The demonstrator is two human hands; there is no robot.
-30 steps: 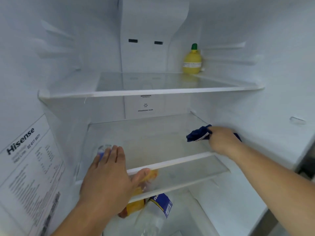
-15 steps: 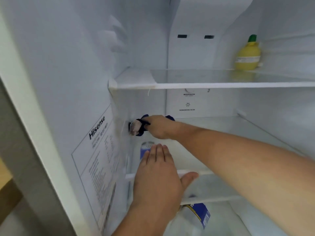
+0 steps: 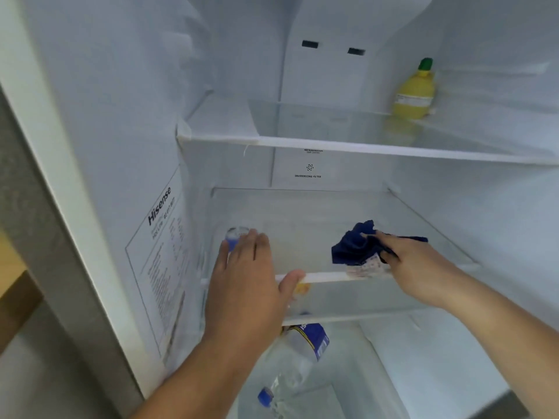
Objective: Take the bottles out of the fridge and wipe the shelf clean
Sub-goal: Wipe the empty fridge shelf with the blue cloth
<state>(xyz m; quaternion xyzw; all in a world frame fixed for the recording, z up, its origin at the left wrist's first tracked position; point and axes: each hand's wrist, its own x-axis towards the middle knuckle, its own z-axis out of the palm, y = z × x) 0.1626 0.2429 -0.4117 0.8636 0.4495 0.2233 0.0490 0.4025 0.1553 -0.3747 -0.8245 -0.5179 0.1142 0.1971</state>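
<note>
My right hand (image 3: 419, 267) presses a dark blue cloth (image 3: 355, 244) onto the glass middle shelf (image 3: 317, 225), near its front right. My left hand (image 3: 248, 285) lies flat on the shelf's front left edge, fingers apart, thumb over the white front rim. A clear water bottle (image 3: 298, 362) with a blue label and blue cap lies on its side in the compartment below. A yellow lemon-shaped bottle (image 3: 413, 92) with a green cap stands at the back right of the upper shelf (image 3: 348, 146). Just past my left fingertips a blue-capped clear object (image 3: 237, 235) shows through the glass.
The fridge's left wall carries a Hisense label (image 3: 160, 258). Something yellow (image 3: 302, 288) shows under the shelf rim by my left thumb. A wooden surface (image 3: 12, 285) lies outside the fridge at far left.
My right hand has swept the cloth from the back left corner of the middle shelf to the front right. My left hand stays on the shelf's front edge.
</note>
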